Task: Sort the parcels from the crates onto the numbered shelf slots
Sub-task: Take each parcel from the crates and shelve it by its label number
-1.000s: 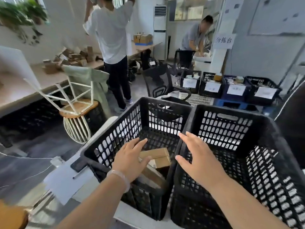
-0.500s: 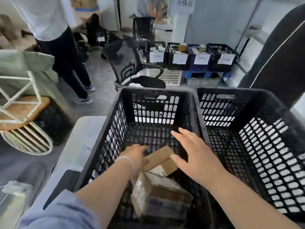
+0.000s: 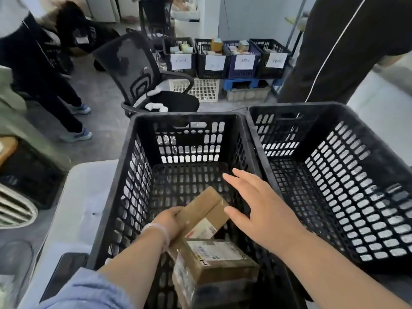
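Note:
Two black perforated crates stand side by side in front of me. Inside the left crate (image 3: pixel 133 175) lie two cardboard parcels. My left hand (image 3: pixel 169 221) reaches down into it and grips the left end of the small brown parcel (image 3: pixel 205 210), which is tilted. A larger taped parcel with a white label (image 3: pixel 214 262) lies just below it near the crate's front wall. My right hand (image 3: pixel 260 210) hovers over the same crate with fingers straight and spread, holding nothing, its thumb close to the small parcel's right end. No parcels show in the right crate (image 3: pixel 347 175).
A black office chair (image 3: pixel 142 79) stands beyond the crates. Several labelled bins (image 3: pixel 225 59) holding small boxes line the back wall. One person stands at the left (image 3: pixel 38 70), another in dark clothes at the right (image 3: pixel 347 47). The crates sit on a white table (image 3: pixel 84 197).
My view has dropped closer over the left crate. My left hand went from resting above the parcels to gripping the small brown one. My right hand moved from the crates' shared rim to over the left crate.

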### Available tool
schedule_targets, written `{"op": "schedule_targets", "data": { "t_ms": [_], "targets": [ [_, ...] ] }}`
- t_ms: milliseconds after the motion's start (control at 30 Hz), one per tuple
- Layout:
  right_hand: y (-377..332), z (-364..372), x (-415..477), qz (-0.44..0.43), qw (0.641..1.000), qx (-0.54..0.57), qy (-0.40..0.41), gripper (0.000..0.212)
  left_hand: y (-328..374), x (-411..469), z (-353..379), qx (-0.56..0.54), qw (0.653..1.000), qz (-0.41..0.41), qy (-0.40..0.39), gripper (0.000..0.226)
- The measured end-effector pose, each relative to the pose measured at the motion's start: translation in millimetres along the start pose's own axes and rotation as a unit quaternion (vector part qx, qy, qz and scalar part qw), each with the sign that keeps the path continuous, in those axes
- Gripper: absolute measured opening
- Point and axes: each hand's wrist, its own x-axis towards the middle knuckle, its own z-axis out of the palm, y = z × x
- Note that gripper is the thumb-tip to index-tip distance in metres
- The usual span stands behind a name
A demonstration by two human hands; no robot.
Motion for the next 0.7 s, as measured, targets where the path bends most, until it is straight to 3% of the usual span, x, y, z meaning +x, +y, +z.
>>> {"op": "schedule_targets", "data": {
  "t_ms": [100, 167, 367, 500, 700],
  "targets": [
    [-4, -2, 9, -0.009, 1.000, 0.002, 0.008, 0.063, 12, -9, -19, 0.049, 0.994, 0.061, 0.072, 0.044],
    [-7, -3, 14, -0.001, 1.000, 0.022, 0.013, 0.064, 23, -17, -33, -0.006, 0.986, 0.093, 0.139, 0.046],
    [-25, -4, 24, -0.014, 0.997, 0.080, -0.011, 0.070, 52, -55, -58, -0.164, 0.944, 0.149, 0.243, 0.054],
    [-35, -4, 29, 0.014, 0.987, 0.158, -0.019, 0.082, 72, -87, -58, -0.220, 0.928, 0.162, 0.254, 0.057],
    [-45, -3, 33, 0.077, 0.942, 0.327, -0.012, 0.096, 96, -122, -45, -0.368, 0.889, 0.169, 0.216, 0.043]
  ]
}}
